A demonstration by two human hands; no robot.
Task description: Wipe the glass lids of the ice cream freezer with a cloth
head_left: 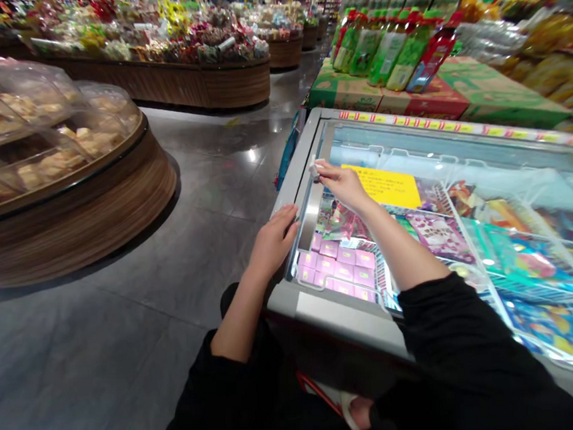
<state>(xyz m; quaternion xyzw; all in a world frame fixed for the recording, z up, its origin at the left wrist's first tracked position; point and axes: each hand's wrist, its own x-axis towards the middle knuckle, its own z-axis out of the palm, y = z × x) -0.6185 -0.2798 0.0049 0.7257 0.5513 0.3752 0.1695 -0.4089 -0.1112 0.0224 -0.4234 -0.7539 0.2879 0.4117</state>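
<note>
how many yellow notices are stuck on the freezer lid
1. The yellow notice lies on the freezer lid, just right of the right hand; the left hand rests on the freezer's rim. Glare could hide others farther right.

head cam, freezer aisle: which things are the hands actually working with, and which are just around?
In hand:
- right hand pinching a small white cloth on the freezer lid glass
- left hand resting on the freezer rim

Just around:
- pink boxes inside the freezer
- yellow notice
- green drink bottles
- round bakery stand
</note>
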